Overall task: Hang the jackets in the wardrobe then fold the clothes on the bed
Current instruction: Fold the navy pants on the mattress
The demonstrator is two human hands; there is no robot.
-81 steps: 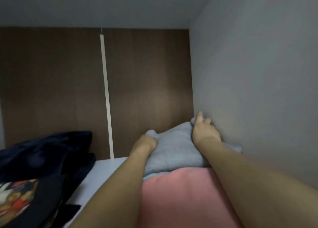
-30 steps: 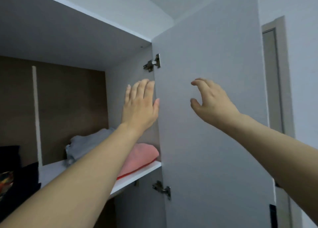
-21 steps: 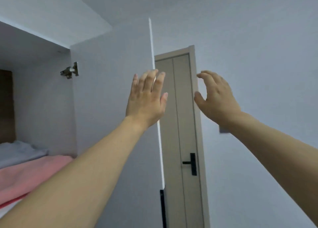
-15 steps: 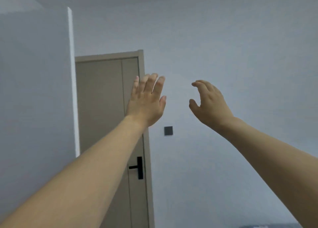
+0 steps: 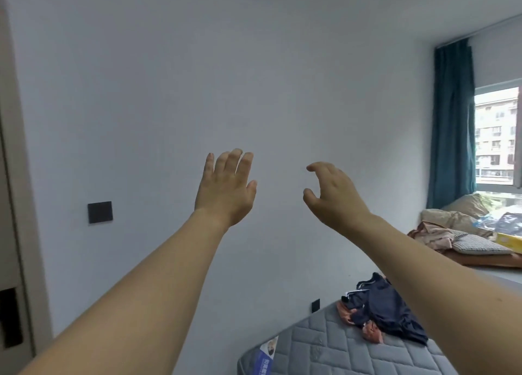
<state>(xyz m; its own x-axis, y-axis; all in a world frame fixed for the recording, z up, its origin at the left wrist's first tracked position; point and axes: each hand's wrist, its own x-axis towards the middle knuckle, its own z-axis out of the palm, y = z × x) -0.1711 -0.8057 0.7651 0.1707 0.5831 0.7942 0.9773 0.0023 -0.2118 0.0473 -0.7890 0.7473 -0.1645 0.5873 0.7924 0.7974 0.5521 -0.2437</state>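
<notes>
A heap of clothes (image 5: 384, 316) lies on the bed (image 5: 324, 349) at the lower right: a dark navy garment with white stripes on top, and bits of pink-orange fabric showing at its edges. The bed is a bare grey quilted mattress with a label at its near corner.

Your hands are both raised in front of you, well above the heap and touching nothing. Your left hand (image 5: 227, 186) is spread flat with its fingers straight and close together, its back toward you. Your right hand (image 5: 334, 195) is loosely curled, fingers and thumb bent in a relaxed claw, and it holds nothing. The two hands are near each other but apart.

Behind them is a plain pale wall with a dark switch (image 5: 100, 212) at the left. At the far right are a teal curtain (image 5: 452, 123), a window (image 5: 498, 135) and a pile of bedding (image 5: 463, 230) below it.
</notes>
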